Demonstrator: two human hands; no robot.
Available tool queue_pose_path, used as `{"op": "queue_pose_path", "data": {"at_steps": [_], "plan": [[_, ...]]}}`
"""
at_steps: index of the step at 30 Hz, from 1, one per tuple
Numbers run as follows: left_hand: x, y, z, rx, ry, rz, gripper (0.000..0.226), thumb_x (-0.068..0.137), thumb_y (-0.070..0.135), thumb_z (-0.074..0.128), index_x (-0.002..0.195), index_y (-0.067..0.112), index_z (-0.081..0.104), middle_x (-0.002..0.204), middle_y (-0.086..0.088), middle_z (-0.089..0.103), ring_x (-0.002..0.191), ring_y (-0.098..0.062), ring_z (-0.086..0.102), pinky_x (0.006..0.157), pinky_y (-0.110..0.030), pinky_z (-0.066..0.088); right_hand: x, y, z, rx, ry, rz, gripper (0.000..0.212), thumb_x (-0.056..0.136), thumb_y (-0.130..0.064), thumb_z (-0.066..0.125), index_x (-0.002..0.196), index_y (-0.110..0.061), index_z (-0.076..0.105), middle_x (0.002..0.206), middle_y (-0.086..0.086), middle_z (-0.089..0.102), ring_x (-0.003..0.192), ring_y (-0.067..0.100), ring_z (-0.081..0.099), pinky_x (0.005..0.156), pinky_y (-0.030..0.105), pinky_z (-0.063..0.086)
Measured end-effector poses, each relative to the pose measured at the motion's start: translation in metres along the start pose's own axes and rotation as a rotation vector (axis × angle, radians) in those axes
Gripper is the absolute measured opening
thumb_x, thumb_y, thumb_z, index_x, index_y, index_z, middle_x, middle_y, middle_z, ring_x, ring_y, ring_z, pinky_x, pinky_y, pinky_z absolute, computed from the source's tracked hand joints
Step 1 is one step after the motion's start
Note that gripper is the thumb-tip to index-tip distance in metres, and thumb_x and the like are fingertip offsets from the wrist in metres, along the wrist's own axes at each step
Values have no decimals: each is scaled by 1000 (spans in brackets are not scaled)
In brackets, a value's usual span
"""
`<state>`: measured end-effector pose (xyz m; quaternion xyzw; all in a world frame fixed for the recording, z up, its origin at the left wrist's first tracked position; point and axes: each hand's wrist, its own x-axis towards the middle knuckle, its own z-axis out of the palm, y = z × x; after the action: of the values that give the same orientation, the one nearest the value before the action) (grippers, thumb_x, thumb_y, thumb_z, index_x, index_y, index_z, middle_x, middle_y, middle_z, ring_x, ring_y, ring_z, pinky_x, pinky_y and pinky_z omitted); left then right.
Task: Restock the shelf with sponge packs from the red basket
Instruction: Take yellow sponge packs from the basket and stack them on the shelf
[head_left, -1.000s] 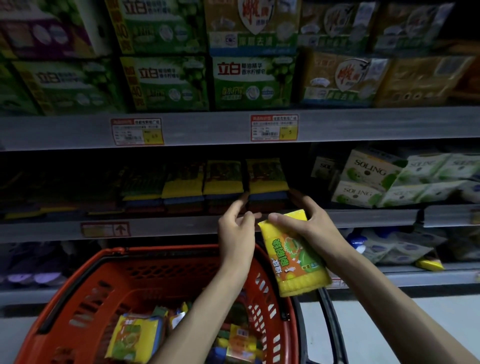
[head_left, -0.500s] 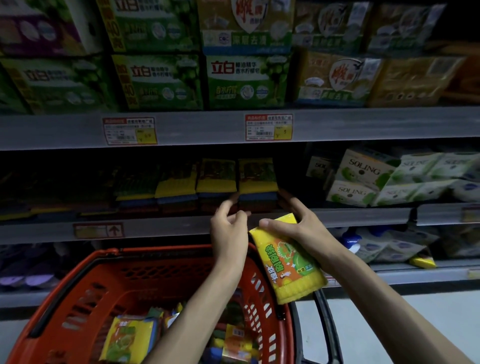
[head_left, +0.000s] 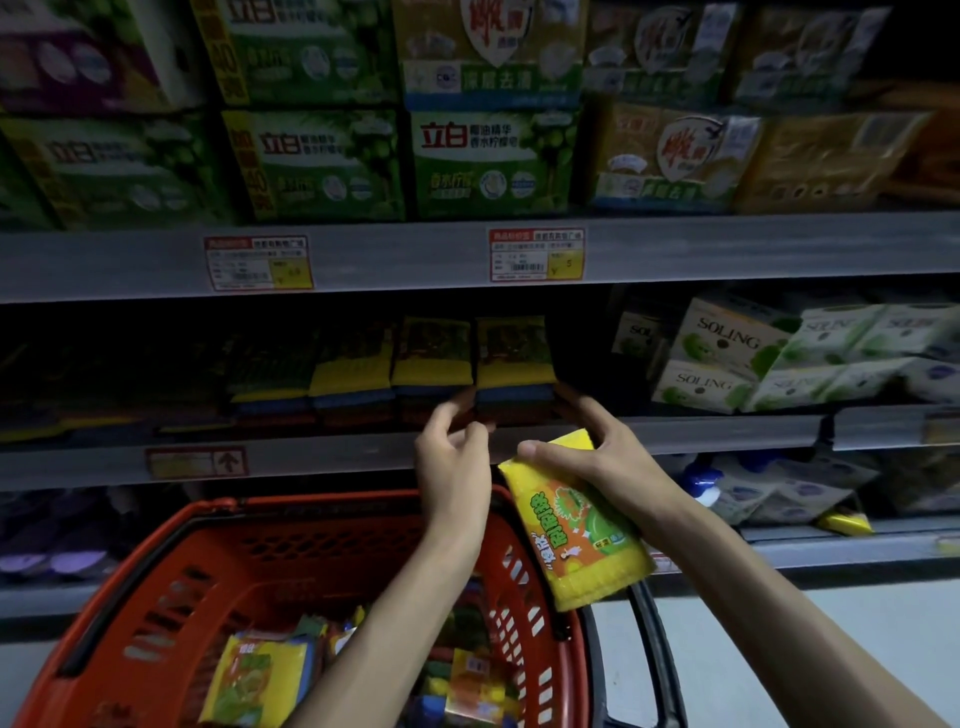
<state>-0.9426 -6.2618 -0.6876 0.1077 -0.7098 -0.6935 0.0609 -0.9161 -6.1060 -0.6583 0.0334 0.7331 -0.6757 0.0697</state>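
My right hand (head_left: 597, 457) grips the top of a yellow sponge pack (head_left: 576, 525) with an orange and green label, held tilted in front of the middle shelf's edge (head_left: 332, 457). My left hand (head_left: 452, 457) hovers just left of it with fingers loosely curled and apart, holding nothing. Both hands are right below the rightmost stack in a row of sponge packs (head_left: 514, 358) on the dim middle shelf. Below, the red basket (head_left: 218, 561) holds several more sponge packs (head_left: 260, 675).
Green and orange detergent boxes (head_left: 488, 161) fill the upper shelf, with price tags (head_left: 535, 254) on its edge. White SOLING packs (head_left: 727, 353) lie right of the sponges. A dark gap sits between them. Bagged goods (head_left: 779, 493) occupy the lower shelf.
Both hands and the held pack have stayed nearly in place at the shelf edge; the view has drifted slightly right, so everything sits a bit further left in the frame.
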Motion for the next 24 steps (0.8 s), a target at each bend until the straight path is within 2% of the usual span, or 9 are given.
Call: {"op": "queue_pose_path", "data": {"at_steps": [3, 8, 13, 17, 21, 24], "plan": [[-1, 1, 0, -3, 1, 0, 38, 102, 7, 50, 139, 14, 58, 98, 9, 72, 95, -3, 70, 78, -21, 56, 0, 2, -1, 11, 7, 0, 56, 79, -26, 86, 114, -51, 51, 96, -18, 77, 80, 20, 78, 65, 24, 59], [-1, 2, -1, 3, 2, 1, 36, 102, 6, 50, 135, 14, 60, 95, 11, 72, 86, 1, 70, 69, -17, 54, 1, 2, 3, 6, 15, 5, 58, 78, -25, 87, 117, -47, 49, 88, -28, 75, 81, 17, 78, 64, 22, 59], [-2, 5, -5, -8, -10, -11, 35, 102, 6, 51, 134, 14, 61, 95, 12, 71, 95, -6, 70, 82, -28, 58, -1, 0, 3, -10, 25, 25, 69, 76, -31, 87, 131, -41, 48, 93, -12, 79, 79, 20, 78, 64, 25, 60], [-7, 9, -11, -13, -19, -25, 27, 101, 7, 54, 122, 21, 64, 94, 15, 69, 101, -10, 70, 94, -39, 58, -5, -1, 2, -56, 47, 28, 78, 73, -36, 87, 139, -35, 45, 102, -1, 76, 77, 18, 78, 63, 24, 60], [-15, 8, -25, 39, -65, 14, 26, 101, 9, 56, 115, 30, 65, 108, 11, 69, 96, -1, 70, 91, -31, 57, -13, 0, -3, -100, 82, 28, 96, 69, -46, 87, 151, -34, 38, 124, -8, 64, 81, 13, 78, 65, 24, 59], [-25, 6, -34, 72, -133, 32, 22, 103, 15, 57, 112, 32, 67, 111, 8, 71, 93, 2, 69, 87, -26, 57, -18, 2, -11, -127, 113, 28, 100, 64, -58, 89, 149, -36, 41, 129, -2, 65, 85, 14, 77, 70, 28, 59]]}}
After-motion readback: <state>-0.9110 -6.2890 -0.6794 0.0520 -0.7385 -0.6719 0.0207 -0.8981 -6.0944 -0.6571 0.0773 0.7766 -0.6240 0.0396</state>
